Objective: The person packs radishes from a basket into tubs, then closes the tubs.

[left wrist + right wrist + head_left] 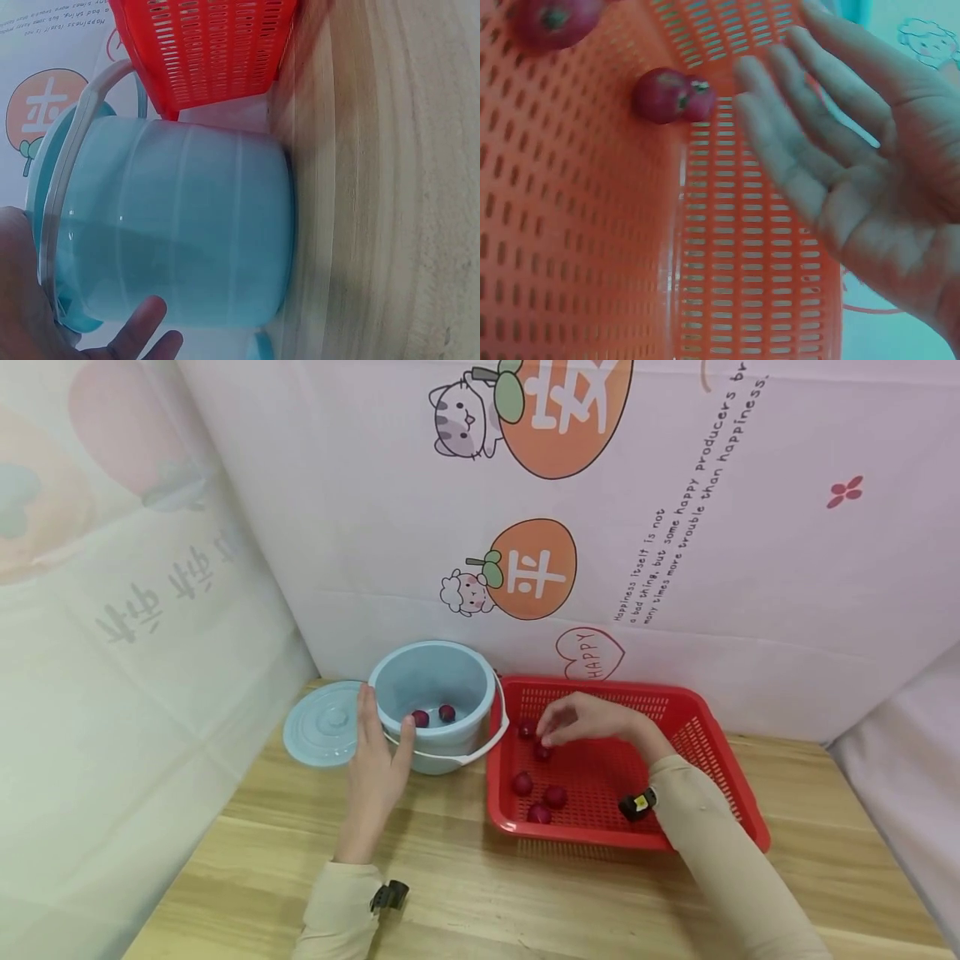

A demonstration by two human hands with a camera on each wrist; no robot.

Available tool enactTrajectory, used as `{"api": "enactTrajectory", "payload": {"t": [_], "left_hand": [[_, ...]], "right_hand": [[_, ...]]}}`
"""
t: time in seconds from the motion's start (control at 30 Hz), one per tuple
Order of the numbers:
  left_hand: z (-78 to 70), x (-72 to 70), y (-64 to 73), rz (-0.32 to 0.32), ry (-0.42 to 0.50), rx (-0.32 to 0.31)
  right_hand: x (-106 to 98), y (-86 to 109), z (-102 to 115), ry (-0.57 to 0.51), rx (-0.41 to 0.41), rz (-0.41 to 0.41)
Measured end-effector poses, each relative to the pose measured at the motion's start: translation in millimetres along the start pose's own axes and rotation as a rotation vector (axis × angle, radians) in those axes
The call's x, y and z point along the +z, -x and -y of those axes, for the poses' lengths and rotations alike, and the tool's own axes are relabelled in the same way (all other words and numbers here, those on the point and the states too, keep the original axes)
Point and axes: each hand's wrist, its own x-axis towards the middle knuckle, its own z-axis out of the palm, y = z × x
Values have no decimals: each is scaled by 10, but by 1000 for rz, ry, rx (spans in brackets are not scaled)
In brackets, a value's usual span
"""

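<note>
My left hand (377, 777) is at the near left side of a light blue bucket (438, 747), its fingers straight and the thumb spread by the rim. The left wrist view shows that hand (30, 300) against the bucket's rim and handle side. Inside the bucket lie two small dark red fruits (447, 713). Over the left part of a red plastic basket (600, 837) hovers my right hand (588, 718), near two round fruits (543, 750). In the right wrist view its loosely bent fingers (780, 142) hold nothing and stand apart from the fruits (660, 96).
Several more dark red fruits (555, 797) lie at the basket's near left corner. A light blue lid (326, 727) lies left of the bucket. The bucket's white handle (480, 752) hangs toward the basket. A printed cloth (712, 643) stands behind the wooden table (450, 893).
</note>
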Motion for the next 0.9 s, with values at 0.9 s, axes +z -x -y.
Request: {"api": "enactTrajectory", "payload": {"t": [0.9], "left_hand": [[-13,-7,3,-3,-4,10]], "right_hand": [[298,-43,28,196,304,484]]}}
